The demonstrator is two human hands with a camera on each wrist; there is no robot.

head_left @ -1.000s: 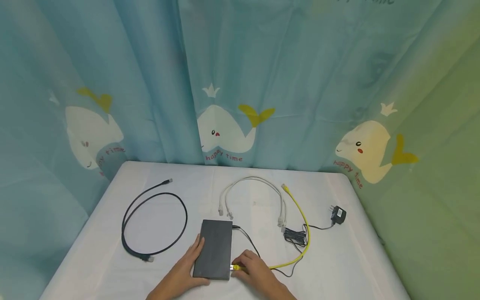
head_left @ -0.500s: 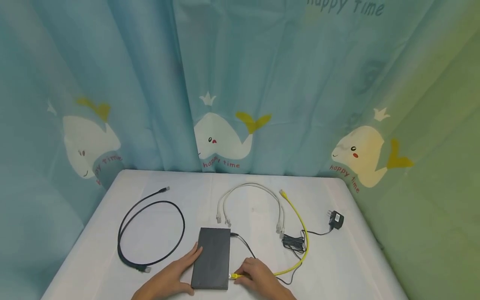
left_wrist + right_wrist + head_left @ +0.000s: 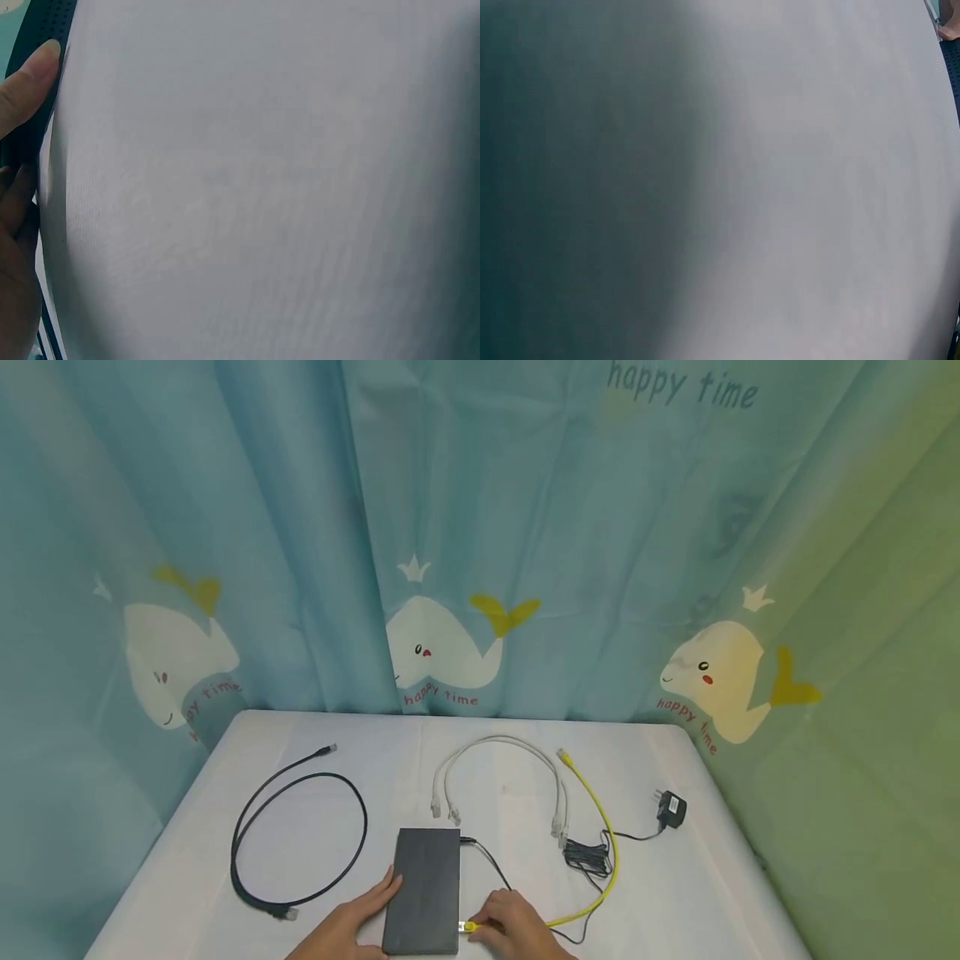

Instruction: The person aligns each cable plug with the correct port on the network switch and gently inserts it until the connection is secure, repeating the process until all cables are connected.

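Observation:
A flat black network switch [image 3: 423, 891] lies on the white table near its front edge. My left hand [image 3: 348, 927] grips its left side, the thumb at the near end; in the left wrist view the thumb [image 3: 31, 84] presses on the vented edge of the switch. At the right side of the switch, my right hand [image 3: 513, 927] pinches a yellow network cable [image 3: 609, 852] just behind its plug. The plug is at the switch's near right side; how deep it sits cannot be told. A thin black power cord [image 3: 491, 862] runs from the far right side.
A looped black network cable [image 3: 365, 814] lies to the left. Behind the switch are grey network cables [image 3: 498, 739]. Bundled black cord [image 3: 587, 857] leads to a power adapter [image 3: 672, 810] at the right. Whale-print curtains [image 3: 450, 527] stand around the table [image 3: 720, 893].
The head view has tilted upward, so the table appears lower in it. Both hands stay at the switch and the yellow cable, with only small shifts of the fingers.

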